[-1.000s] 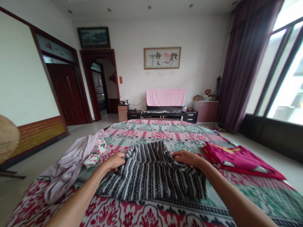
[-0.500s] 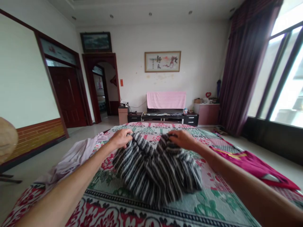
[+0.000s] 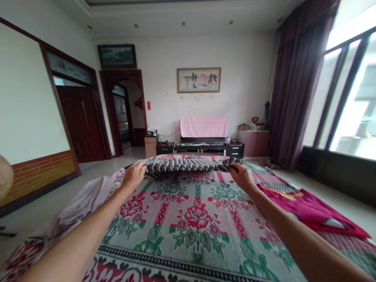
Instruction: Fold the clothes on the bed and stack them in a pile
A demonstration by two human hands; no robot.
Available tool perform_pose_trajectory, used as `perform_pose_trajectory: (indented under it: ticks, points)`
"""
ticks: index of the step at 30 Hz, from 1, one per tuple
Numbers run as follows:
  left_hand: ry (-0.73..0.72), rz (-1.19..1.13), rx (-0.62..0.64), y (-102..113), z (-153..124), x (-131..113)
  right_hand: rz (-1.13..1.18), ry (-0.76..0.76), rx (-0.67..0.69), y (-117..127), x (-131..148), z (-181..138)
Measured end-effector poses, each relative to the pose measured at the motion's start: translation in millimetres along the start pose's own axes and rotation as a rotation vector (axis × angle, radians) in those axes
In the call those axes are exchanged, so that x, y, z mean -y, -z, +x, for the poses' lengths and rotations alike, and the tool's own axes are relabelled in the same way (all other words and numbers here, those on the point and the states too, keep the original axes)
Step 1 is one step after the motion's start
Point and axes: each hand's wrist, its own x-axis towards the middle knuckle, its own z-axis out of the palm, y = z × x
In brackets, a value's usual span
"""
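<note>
The black-and-white striped cloth (image 3: 188,165) is held out at twelve o'clock, stretched nearly level over the far part of the floral bedspread (image 3: 202,243). One end is gripped at eleven o'clock by the left hand (image 3: 134,176), the other at one o'clock by the right hand (image 3: 242,176), fingers curled closed on the fabric. Because the cloth is seen almost edge-on, it is hard to tell how much of it rests on the bedspread. For good spreading, both ends should be held at matching height and drawn apart evenly, without the knit being overstretched. It is best lowered far edge first, then eased towards six o'clock so that creases are pulled out. The lilac cloth (image 3: 85,199) at ten o'clock and the magenta garment (image 3: 317,207) at two should be left undisturbed
</note>
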Motion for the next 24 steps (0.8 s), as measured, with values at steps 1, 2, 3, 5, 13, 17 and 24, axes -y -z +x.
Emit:
perform_pose_trajectory:
  ticks: [1, 2, 3, 5, 13, 17, 24]
  points:
    - [-0.025, 0.000, 0.033, -8.5, -14.7, 8.0, -0.002, -0.006, 0.006, -4.9, -11.5, -16.8]
    - [-0.045, -0.006, 0.082, -16.9, -29.8, 16.0, -0.005, -0.004, 0.012, -9.0, -22.1, -33.3]
    - [-0.068, -0.017, 0.126, -24.9, -44.9, 23.6, 0.000, 0.022, 0.038, -12.4, -31.3, -49.0]
    - [-0.056, -0.036, 0.185, -39.7, -72.8, 36.4, 0.017, 0.074, 0.108, -17.3, -44.4, -75.5]
    - [0.063, -0.127, 0.175, -66.0, -119.9, 45.4, -0.011, 0.128, 0.198, -21.8, -45.2, -103.8]
    - [0.066, -0.175, 0.156, -58.5, -118.1, 45.4, -0.047, 0.177, 0.239, -14.0, -38.6, -99.5]
    - [0.222, -0.052, 0.041, -46.2, -114.9, 60.8, -0.052, 0.265, 0.938, 29.5, 9.8, -83.7]
